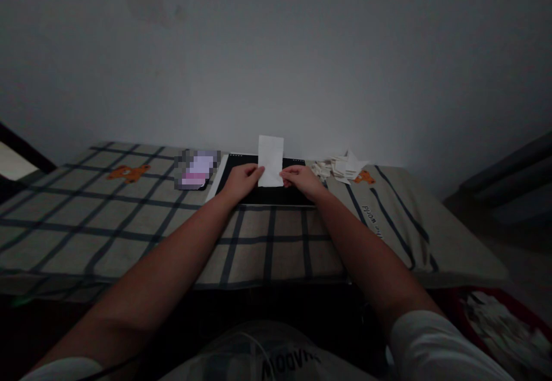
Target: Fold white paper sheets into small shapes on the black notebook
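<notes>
Both hands [273, 181] fwd, fingers pinched

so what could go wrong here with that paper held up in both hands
The white paper is pinched only at its lower edges by the left hand and right hand, so its free top could flop or crease. The pile of paper scraps lies close by the right hand; a stray move might scatter it.

Dim room, bare grey wall [276, 53] filling the upper frame, plaid-clothed bench [107, 226] across the middle, dark furniture edge [509, 180] at right, shadowed floor [530, 266] lower right.
</notes>
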Motion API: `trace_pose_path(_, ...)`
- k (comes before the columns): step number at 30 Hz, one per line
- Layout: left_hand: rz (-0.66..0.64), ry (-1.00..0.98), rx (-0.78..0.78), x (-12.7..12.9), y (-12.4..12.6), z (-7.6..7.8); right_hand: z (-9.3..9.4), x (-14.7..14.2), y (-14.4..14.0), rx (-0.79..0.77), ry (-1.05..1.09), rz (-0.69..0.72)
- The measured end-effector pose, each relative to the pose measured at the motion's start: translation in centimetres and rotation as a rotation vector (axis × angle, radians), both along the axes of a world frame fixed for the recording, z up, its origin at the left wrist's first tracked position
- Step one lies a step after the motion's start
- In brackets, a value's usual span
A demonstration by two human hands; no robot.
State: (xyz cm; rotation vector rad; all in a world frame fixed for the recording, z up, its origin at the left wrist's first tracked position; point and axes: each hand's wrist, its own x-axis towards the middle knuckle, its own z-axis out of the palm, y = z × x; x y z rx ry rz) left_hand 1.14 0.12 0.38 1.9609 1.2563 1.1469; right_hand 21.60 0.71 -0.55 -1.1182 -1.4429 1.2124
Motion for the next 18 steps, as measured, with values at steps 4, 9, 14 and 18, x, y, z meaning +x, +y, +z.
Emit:
trace_pose_path(4,0.022,-0.155,-0.079,0.26,0.03,0.33,0.15,-0.06,-0.16,-0.009,-0.013,0.038)
trace_pose_path(9,-0.015,-0.239,-0.166,0.43,-0.12,0.61,-0.1,-0.11,-0.1,-0.034,0.034,0.018)
trace_pose_path(14,-0.027,-0.275,-0.247,0.6,-0.43,0.8,-0.3,-0.24,0.01,-0.036,0.08,-0.006)
trace_pose_path(18,-0.038,-0.348,-0.305,0.66,-0.34,0.69,-0.16,-0.27,-0.08,-0.044,0.064,0.019)
